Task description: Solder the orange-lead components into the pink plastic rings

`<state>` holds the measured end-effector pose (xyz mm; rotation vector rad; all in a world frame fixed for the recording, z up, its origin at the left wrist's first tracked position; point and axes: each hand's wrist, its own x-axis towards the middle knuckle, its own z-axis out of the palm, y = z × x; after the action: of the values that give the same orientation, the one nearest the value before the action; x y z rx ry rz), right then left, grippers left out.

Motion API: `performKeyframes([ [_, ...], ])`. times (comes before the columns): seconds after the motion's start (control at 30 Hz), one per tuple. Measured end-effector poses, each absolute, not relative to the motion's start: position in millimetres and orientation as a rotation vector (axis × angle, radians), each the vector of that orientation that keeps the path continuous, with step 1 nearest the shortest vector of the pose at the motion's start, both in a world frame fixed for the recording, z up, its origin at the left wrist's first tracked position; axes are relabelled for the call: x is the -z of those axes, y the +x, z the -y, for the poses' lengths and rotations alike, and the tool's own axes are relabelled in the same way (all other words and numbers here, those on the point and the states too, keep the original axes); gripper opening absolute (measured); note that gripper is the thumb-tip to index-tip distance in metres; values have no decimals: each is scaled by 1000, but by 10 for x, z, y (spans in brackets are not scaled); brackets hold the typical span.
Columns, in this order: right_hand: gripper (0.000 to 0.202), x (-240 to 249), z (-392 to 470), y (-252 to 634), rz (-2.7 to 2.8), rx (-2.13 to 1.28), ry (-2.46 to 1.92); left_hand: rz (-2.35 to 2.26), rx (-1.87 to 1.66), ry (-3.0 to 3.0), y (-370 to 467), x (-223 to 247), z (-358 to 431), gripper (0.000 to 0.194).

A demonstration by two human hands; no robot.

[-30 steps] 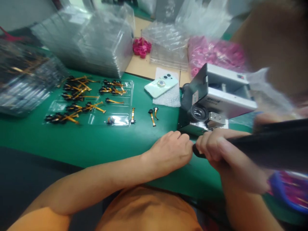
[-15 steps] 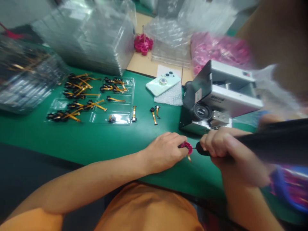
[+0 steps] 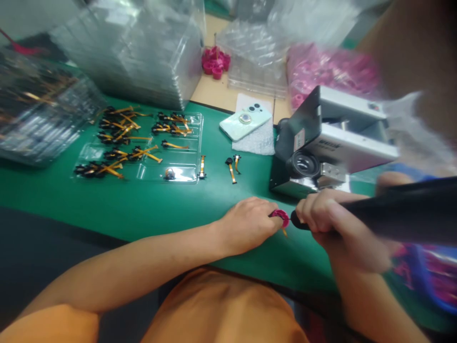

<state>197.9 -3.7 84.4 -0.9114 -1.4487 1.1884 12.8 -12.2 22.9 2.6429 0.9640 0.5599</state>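
My left hand point(image 3: 246, 226) is closed, thumb and fingers pinching a pink plastic ring-shaped part point(image 3: 284, 217) low over the green bench. A short orange flex ribbon point(image 3: 284, 233) hangs beneath that part. Wrapped around a black electric screwdriver point(image 3: 403, 209), my right hand point(image 3: 342, 228) holds it nearly level, with its thin bit pointing left into the pink part. Whether the bit sits on a screw is too small to tell. Above the hands lie two loose camera modules with ribbons point(image 3: 232, 170); a third module point(image 3: 202, 166) lies beside a clear tray point(image 3: 143, 174) of similar modules.
A silver-and-black machine with a round dial point(image 3: 305, 164) stands just beyond my right hand. A pale green phone point(image 3: 246, 121) rests on bubble wrap. Stacked clear trays point(image 3: 135, 57), pink caps point(image 3: 216, 62) and a bag of pink parts point(image 3: 332, 71) line the back; a blue-rimmed bin point(image 3: 421, 271) is at right.
The view has shifted slightly, so the bench items appear a little further right. The pink part and the screwdriver's black nose are marginally closer together; both grips stay the same.
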Motion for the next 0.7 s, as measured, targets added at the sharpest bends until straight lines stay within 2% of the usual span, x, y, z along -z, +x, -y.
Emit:
performKeyframes([
  [0.23, 53, -849, -25, 1958, 1606, -1212, -791, -963, -467, 2653, 138, -256, 102, 30],
  [0.43, 45, -904, -61, 1961, 1415, -1238, -832, -983, -520, 2653, 139, -190, 100, 27],
  [0.63, 46, -1261, -366, 2172, 1329, -785, -799, -965, -657, 2661, 105, -55, 112, 22],
  [0.7, 45, -1305, -445, 2213, 1377, -751, -828, -948, -711, 2642, 91, -37, 113, 21],
])
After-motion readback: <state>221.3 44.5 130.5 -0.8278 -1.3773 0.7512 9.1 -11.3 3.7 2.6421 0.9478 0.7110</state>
